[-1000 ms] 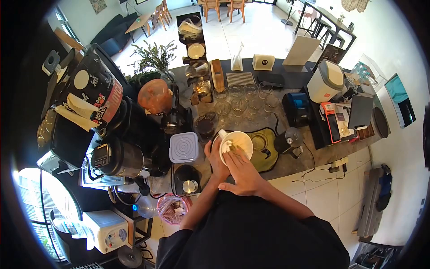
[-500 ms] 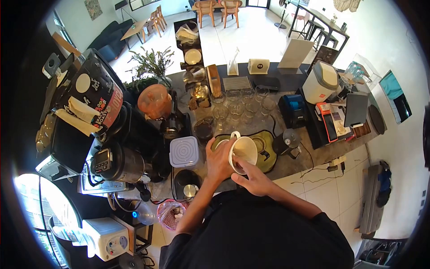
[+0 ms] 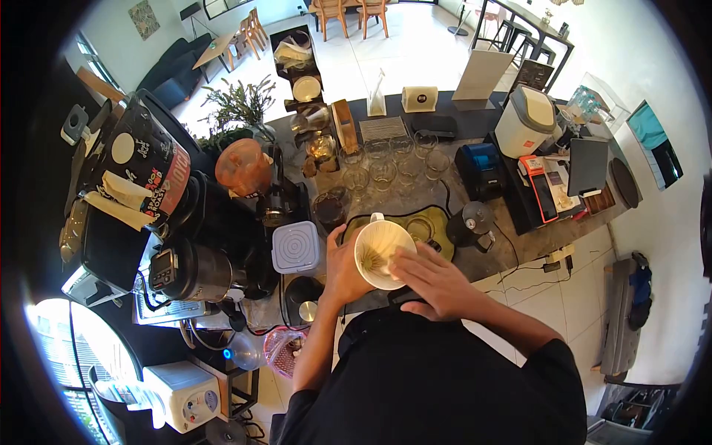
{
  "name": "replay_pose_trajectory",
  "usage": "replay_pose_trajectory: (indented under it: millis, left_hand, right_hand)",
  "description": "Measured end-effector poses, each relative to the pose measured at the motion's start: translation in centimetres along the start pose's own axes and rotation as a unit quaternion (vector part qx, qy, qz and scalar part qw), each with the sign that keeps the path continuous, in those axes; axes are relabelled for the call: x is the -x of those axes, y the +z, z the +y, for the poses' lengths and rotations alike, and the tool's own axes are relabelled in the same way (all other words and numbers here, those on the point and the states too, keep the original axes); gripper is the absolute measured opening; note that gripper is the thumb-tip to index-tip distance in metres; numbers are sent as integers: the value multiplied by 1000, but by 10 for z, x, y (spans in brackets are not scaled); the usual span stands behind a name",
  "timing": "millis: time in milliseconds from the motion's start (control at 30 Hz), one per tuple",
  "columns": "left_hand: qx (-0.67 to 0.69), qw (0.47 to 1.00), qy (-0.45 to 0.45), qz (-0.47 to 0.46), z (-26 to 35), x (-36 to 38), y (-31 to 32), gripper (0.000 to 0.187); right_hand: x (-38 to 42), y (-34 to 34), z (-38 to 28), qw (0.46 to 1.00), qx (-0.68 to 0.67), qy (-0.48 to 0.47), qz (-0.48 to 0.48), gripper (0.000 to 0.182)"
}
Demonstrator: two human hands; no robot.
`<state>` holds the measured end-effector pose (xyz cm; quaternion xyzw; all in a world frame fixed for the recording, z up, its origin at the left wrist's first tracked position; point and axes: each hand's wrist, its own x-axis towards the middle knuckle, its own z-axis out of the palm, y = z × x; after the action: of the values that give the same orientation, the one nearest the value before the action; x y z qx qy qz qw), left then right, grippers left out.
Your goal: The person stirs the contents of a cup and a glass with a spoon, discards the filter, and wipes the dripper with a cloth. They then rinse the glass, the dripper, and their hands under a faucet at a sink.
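Note:
A white cone-shaped coffee dripper [image 3: 374,231] with a small handle is held up in front of my chest, its opening facing me. Fine lines run down its cream-coloured inside to an olive-toned bottom. My left hand [image 3: 347,268] wraps round its left side. Flat fingers of my right hand [image 3: 434,280] lie at the dripper's right rim, reaching over the edge, with the thumb apart. Below and behind the dripper lies a green mat [image 3: 437,222] with a glass vessel [image 3: 420,228] on it, partly hidden by the hands.
Several clear glasses [image 3: 383,172] stand behind the mat. A lidded square container [image 3: 295,248] sits left of my left hand. To the right are a black gooseneck kettle [image 3: 472,222], a blue-topped printer [image 3: 480,167] and a card terminal [image 3: 539,189]. Coffee equipment [image 3: 194,274] crowds the left.
The dripper has tilted towards me, showing more of its inside. My right hand has drawn its fingers from inside to the right rim, flattening them. My view has shifted slightly.

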<state>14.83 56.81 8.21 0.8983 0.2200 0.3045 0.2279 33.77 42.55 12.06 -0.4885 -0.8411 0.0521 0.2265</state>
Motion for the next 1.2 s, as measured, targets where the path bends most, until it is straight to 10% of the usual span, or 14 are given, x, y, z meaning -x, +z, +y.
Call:
replay_pose_trajectory:
  millis: [367, 533, 667, 833, 1200]
  left_hand:
    - [60, 985, -17, -163, -14, 15, 18, 88]
    - [356, 899, -93, -238, 17, -14, -2, 90]
    - [330, 881, -47, -336, 12, -16, -9, 94]
    - [378, 830, -127, -390, 5, -8, -31, 93]
    - [291, 920, -71, -252, 28, -19, -48, 80]
  right_hand:
    - [12, 3, 9, 891, -436, 130, 21, 32]
    - [-21, -7, 22, 975, -114, -59, 181, 20]
    - [-36, -17, 23, 980, 67, -170, 75, 17]
    - [-33, -33, 21, 976, 111, -187, -31, 15]
    - [-39, -32, 4, 991, 77, -110, -22, 29]
